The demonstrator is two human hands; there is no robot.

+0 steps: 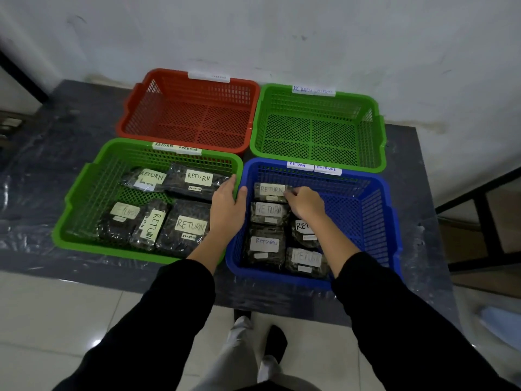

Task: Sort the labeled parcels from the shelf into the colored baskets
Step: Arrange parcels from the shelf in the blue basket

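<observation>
Four mesh baskets stand on a low dark table. The near green basket (84, 193) holds several dark parcels labeled RETURN, such as one at the back (197, 179). The blue basket (366, 210) holds several more RETURN parcels. My left hand (225, 210) rests over the rims between these two baskets, fingers on the green basket's right edge. My right hand (303, 203) is inside the blue basket, fingertips pinching the right end of the farthest parcel (270, 191). The red basket (135, 108) and the far green basket (377, 128) hold nothing.
A white wall rises behind the table (56, 114). A dark metal shelf frame (485, 221) stands at the right. White floor tiles (56, 320) and my feet lie below the table's near edge. Paper labels sit on each basket's back rim.
</observation>
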